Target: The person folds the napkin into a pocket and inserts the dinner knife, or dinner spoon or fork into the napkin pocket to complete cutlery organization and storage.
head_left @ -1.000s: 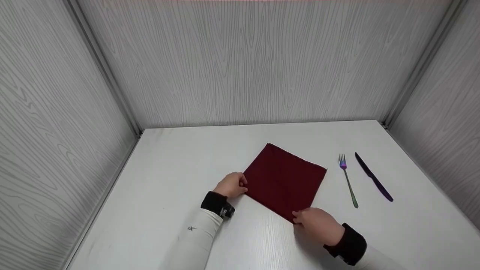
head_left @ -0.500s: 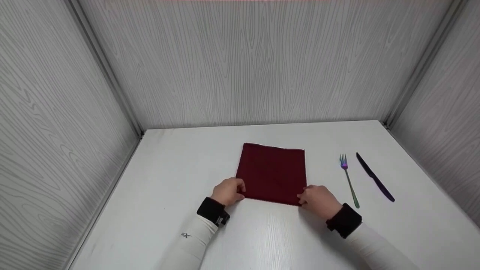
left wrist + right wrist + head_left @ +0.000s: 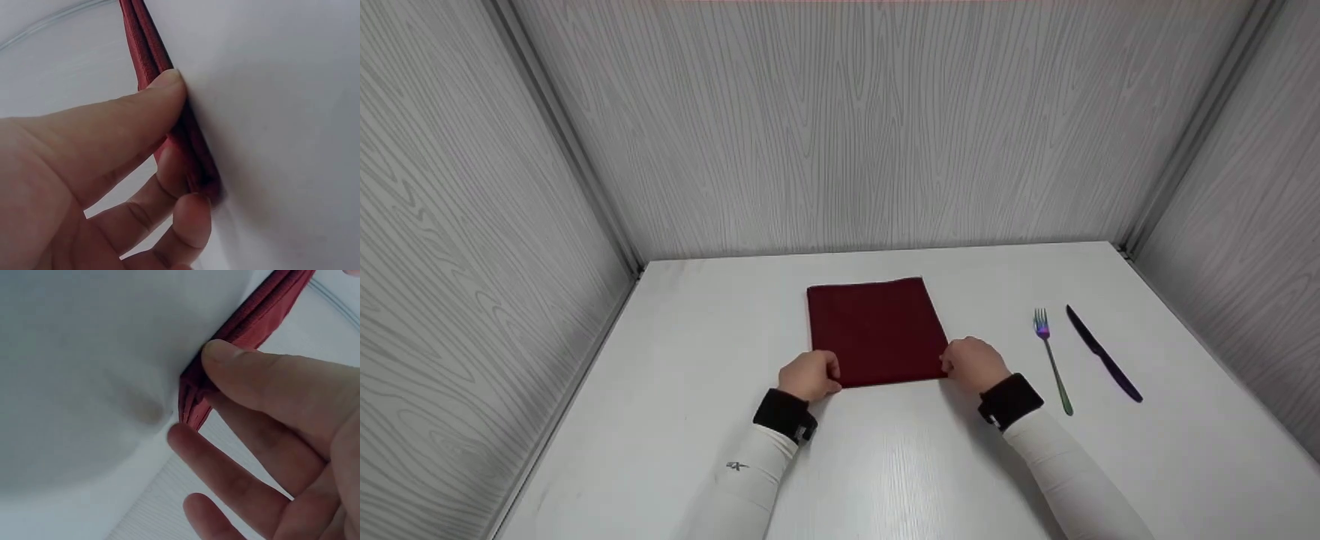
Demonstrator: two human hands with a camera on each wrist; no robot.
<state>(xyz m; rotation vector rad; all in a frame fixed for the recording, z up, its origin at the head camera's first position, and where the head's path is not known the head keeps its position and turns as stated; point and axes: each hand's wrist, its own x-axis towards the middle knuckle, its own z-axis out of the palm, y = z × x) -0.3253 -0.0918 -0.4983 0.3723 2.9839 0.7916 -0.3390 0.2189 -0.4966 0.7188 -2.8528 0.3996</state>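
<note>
A dark red cloth napkin (image 3: 877,330), folded into a flat square of several layers, lies on the white table. At its near left corner my left hand (image 3: 810,375) pinches the edge. The left wrist view shows that thumb (image 3: 166,90) pressed on the folded layers (image 3: 149,48), fingers on the other side. My right hand (image 3: 976,364) pinches the near right corner. In the right wrist view its thumb (image 3: 230,360) lies on the stacked edge of the napkin (image 3: 253,315), and the lower fingers stand apart from the cloth.
To the right of the napkin lies a fork (image 3: 1052,360) with iridescent tines, and beyond it a dark knife (image 3: 1102,352). Grey wood-grain panels (image 3: 847,127) enclose the white table (image 3: 720,322) at the back and both sides.
Both hands have turned the napkin counterclockwise, so its near edge now runs almost level. It has shifted left. The right hand moved up and slightly left; fork and knife stayed put.
</note>
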